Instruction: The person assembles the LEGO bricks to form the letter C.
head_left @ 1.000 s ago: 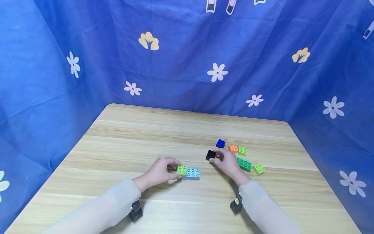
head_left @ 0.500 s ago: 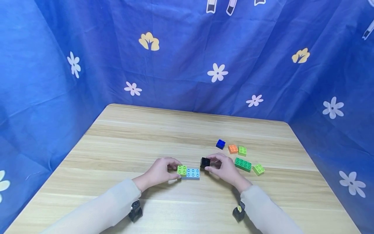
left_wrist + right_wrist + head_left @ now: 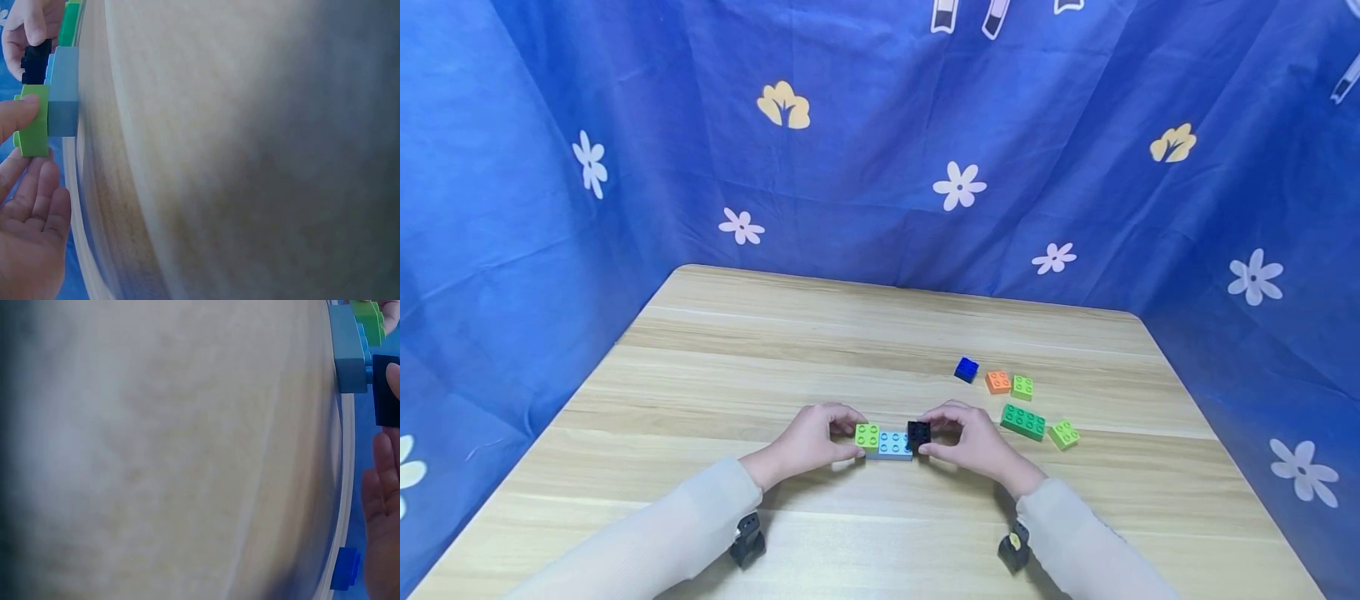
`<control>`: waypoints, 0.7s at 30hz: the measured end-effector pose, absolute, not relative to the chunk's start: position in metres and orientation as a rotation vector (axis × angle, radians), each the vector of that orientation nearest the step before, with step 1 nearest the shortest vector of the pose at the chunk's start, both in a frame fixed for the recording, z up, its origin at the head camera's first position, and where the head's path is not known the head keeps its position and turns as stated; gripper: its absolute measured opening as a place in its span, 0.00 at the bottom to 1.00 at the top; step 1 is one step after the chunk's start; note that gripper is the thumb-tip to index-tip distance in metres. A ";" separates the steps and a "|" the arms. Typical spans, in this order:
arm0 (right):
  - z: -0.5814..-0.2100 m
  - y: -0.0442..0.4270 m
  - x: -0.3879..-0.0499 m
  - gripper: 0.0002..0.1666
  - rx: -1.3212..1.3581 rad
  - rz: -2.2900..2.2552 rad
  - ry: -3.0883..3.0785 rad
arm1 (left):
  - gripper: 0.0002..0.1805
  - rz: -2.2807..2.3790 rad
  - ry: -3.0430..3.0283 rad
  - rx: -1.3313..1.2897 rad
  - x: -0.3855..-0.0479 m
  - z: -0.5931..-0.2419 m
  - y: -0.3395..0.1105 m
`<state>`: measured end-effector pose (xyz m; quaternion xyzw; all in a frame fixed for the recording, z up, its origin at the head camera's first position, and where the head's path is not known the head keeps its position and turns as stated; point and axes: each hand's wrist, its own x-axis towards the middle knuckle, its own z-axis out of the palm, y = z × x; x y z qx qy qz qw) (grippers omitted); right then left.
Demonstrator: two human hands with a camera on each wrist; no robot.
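Note:
A light blue toy brick point(image 3: 893, 450) lies on the table, with a lime green brick point(image 3: 867, 437) on the left end of its top. My left hand point(image 3: 812, 437) pinches that lime brick between thumb and fingers. My right hand point(image 3: 973, 442) pinches a black brick point(image 3: 918, 433) over the right end of the light blue one. In the right wrist view a narrow gap separates the black brick point(image 3: 386, 394) from the top of the light blue brick point(image 3: 349, 353). Bare studs show between the lime and black bricks.
To the right lie a dark blue brick point(image 3: 966, 369), an orange brick point(image 3: 997, 382), a lime brick point(image 3: 1022, 387), a long green brick point(image 3: 1023, 422) and another lime brick point(image 3: 1063, 434). A blue curtain point(image 3: 865, 167) hangs behind the wooden table point(image 3: 760, 333).
My right hand has carried the black brick left and toward me, from beside the loose bricks to over the light blue brick. The left hand has stayed in place.

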<state>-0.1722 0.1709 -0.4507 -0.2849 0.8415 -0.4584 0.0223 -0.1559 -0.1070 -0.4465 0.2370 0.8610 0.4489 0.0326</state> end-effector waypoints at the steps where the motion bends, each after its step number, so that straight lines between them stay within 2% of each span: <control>1: -0.445 0.169 -0.169 0.22 -0.889 -1.421 2.599 | 0.19 1.381 2.650 0.728 -0.156 -0.447 -0.107; 5: -0.435 0.166 -0.164 0.22 -0.925 -1.402 2.596 | 0.19 1.385 2.643 0.729 -0.157 -0.447 -0.107; 10: -0.455 0.171 -0.175 0.23 -0.978 -1.379 2.623 | 0.19 1.392 2.638 0.733 -0.157 -0.447 -0.107; 21: -0.455 0.168 -0.174 0.21 -1.027 -1.333 2.652 | 0.19 1.400 2.629 0.743 -0.157 -0.448 -0.108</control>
